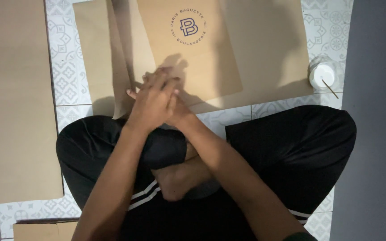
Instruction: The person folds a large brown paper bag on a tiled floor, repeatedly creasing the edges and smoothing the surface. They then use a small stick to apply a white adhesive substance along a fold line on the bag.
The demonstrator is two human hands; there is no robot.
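Note:
I sit cross-legged on a tiled floor. My left hand (153, 99) lies on top of my right hand (180, 111), both pressing down at the near edge of a brown paper sheet (202, 58) with a round dark-blue printed emblem. That sheet rests on a larger brown paper sheet (269, 49) spread on the floor. The fingers of both hands are flat and partly overlapped; the right hand is mostly hidden under the left. Neither hand grips anything that I can see.
A wide brown paper sheet (14, 98) covers the floor at left. A small white pot with a thin stick (322, 76) stands at right, beside a grey wall (376, 120). More brown paper (45, 230) shows at the bottom left.

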